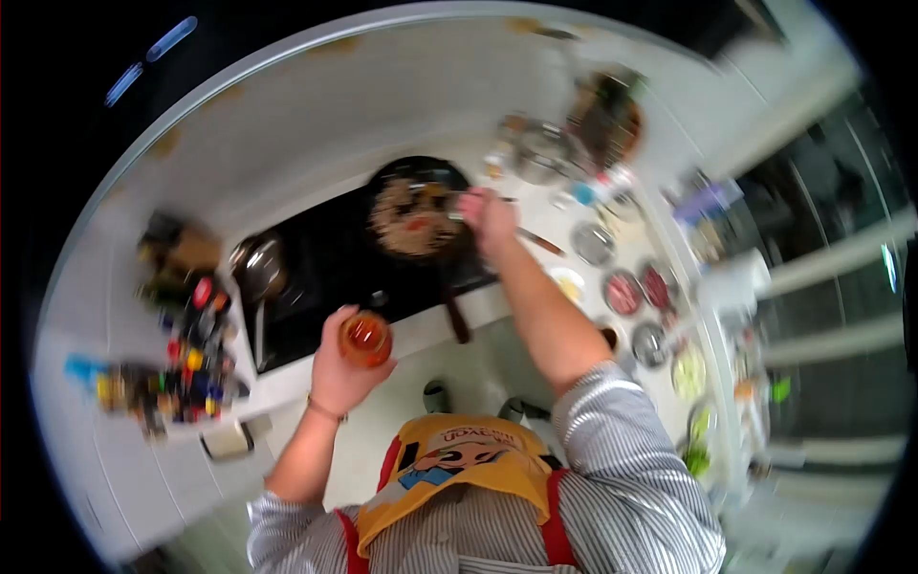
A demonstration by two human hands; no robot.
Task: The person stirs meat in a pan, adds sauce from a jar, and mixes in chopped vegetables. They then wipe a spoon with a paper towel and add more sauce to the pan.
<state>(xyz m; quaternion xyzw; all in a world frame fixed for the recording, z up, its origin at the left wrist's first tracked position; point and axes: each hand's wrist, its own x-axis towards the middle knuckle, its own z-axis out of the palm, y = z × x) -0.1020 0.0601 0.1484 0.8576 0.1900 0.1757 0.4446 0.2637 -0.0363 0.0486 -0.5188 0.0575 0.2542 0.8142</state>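
At centre frame over the black hob | right hand gripped a blurred utensil in the frying pan | left hand clasped a small jar, lower centre-left, short of the pan | risk: a careless tilt could have spilled it on the hob; the forearm hung close to the hot rim.

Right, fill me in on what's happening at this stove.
A person in a striped shirt and apron stands at a black cooktop. Their right hand is over a frying pan of food, gripping what looks like a stirring utensil, though it is blurred. Their left hand holds a small orange-red jar near the counter edge, short of the pan. Small bowls line the counter to the right.
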